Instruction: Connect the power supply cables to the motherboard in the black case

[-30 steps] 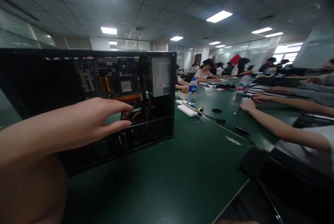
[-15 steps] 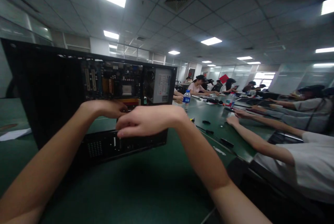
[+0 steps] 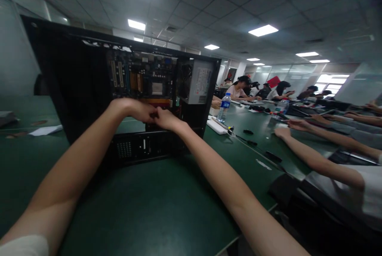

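Observation:
An open black computer case (image 3: 77,85) stands upright on the green table (image 3: 155,208), its side off, showing the motherboard (image 3: 143,79) and a grey power supply (image 3: 199,85). Both my arms reach into its lower middle. My left hand (image 3: 134,109) and my right hand (image 3: 166,119) meet there, fingers curled and pressed together at the cables below the board. What they hold is hidden by the hands themselves.
A water bottle (image 3: 223,107) and a white power strip (image 3: 217,126) stand right of the case. Small black parts (image 3: 247,132) lie on the table. A neighbour's forearm (image 3: 310,156) stretches over the table at right; several people sit further back. Paper (image 3: 44,130) lies at left.
My right hand came into view and both hands moved deeper into the case until they met. The camera shifted, so the case now sits higher and more to the right.

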The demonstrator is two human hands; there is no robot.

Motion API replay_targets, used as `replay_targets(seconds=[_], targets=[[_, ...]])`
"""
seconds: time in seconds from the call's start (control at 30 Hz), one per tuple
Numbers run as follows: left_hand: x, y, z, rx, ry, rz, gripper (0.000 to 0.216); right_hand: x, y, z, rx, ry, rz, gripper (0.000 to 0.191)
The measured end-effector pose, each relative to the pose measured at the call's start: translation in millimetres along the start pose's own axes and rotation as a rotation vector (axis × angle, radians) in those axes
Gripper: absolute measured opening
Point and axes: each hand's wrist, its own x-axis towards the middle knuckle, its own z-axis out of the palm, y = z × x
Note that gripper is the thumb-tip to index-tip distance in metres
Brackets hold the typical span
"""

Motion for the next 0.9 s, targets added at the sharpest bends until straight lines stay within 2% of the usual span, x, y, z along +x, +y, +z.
replay_targets(seconds=[0.13, 0.27, 0.37, 0.43, 0.5, 0.6, 0.7, 0.9], targets=[[-8.7, 17.4, -9.7, -0.039, -0.091, 0.023, 0.053, 7.6, 12.9, 3.2, 0.207, 0.013, 0.025, 0.038], [-20.1, 21.6, -17.6, -0.211, -0.230, 0.060, 0.056, 10.3, 14.7, 6.5, 0.587, -0.129, -0.043, 0.012], [-25.1, 22.1, -21.9, -0.249, -0.220, 0.074, 0.062, 7.0, 14.6, 4.8, 0.769, -0.152, -0.036, 0.007], [-27.1, 25.0, -24.6, -0.237, -0.180, 0.076, 0.064, 4.2, 15.1, 2.1, 0.797, -0.142, 0.000, 0.005], [-29.6, 29.7, -27.5, -0.231, -0.189, 0.068, 0.065, 2.2, 15.5, -0.5, 0.776, -0.180, -0.030, 0.001], [-37.3, 35.1, -33.4, -0.232, -0.248, 0.017, 0.068, 1.2, 14.6, -2.3, 0.711, -0.257, -0.246, 0.012], [-50.0, 34.2, -41.5, -0.183, -0.180, -0.042, 0.069, 0.4, 10.8, -1.9, 0.641, -0.222, -0.389, 0.022], [-72.9, 21.7, -54.8, -0.109, 0.061, -0.165, 0.075, -9.2, 0.6, -7.4, 0.748, -0.230, -0.345, 0.018]])
